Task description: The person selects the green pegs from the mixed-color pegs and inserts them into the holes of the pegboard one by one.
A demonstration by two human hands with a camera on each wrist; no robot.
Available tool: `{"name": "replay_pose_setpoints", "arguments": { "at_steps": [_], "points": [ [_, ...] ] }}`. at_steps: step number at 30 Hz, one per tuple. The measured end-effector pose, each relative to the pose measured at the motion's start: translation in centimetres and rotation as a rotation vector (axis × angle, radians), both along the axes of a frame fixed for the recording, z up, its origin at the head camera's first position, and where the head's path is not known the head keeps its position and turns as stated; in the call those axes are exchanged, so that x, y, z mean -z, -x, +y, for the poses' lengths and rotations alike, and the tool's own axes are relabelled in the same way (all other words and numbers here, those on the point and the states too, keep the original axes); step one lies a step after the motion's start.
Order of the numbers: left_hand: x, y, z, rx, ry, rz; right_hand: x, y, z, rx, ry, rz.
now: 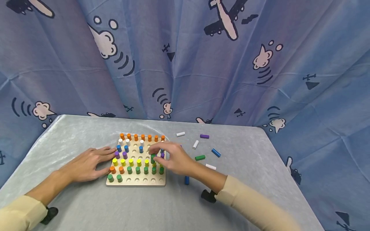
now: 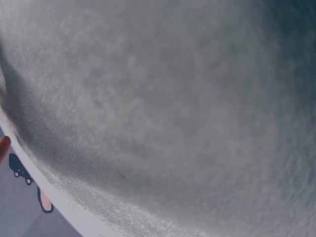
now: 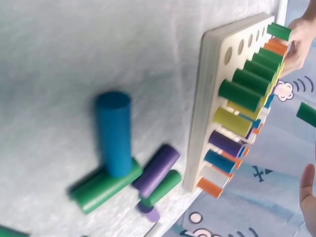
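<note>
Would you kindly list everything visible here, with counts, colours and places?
Pegboard: one, pale wood, table centre.
Pegs in board: many; orange back row, then white, blue, purple, yellow, green front rows.
Loose pegs: several to the board's right, among them white, purple, blue, green.
Table: one, grey cloth cover.
Curtain: blue, aeroplane print, behind.
Left hand: flat, touching the board's left edge.
Right hand: pinches a green peg over the board.

tabletop (image 2: 168, 108): grey fuzzy cloth, fills nearly everything
fingertip (image 2: 4, 147): peeking in at tabletop's left edge
curtain (image 2: 24, 207): blue, below tabletop's edge
</note>
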State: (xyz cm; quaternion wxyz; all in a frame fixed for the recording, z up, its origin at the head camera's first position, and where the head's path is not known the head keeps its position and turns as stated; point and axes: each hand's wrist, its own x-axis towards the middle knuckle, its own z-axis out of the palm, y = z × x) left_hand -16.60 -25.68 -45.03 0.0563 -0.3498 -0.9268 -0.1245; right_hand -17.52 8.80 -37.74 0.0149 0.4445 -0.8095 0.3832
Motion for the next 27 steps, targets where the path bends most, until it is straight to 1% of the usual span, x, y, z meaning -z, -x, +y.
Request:
{"name": "replay_pose_setpoints", "arguments": {
  "at_steps": [6,11,17,24,27],
  "points": [
    [-0.1,-0.1,0.0,0.002,0.002,-0.003,0.2,-0.5,-1.4,-0.050,0.016,0.005],
    [-0.1,0.0,0.0,0.005,0.000,0.002,0.6,-1.0,-2.5,-0.073,-0.017,0.000],
    [-0.1,-0.1,-0.1,0.003,-0.009,0.000,0.9,-1.5,-3.6,-0.078,-0.068,-0.004],
    [-0.1,-0.1,0.0,0.003,-0.020,0.001,1.7,-1.8,-4.6,-0.084,-0.092,0.056],
    [-0.1,-0.1,0.0,0.004,-0.022,0.001,2.2,-1.9,-4.8,-0.092,-0.094,0.054]
  ]
}}
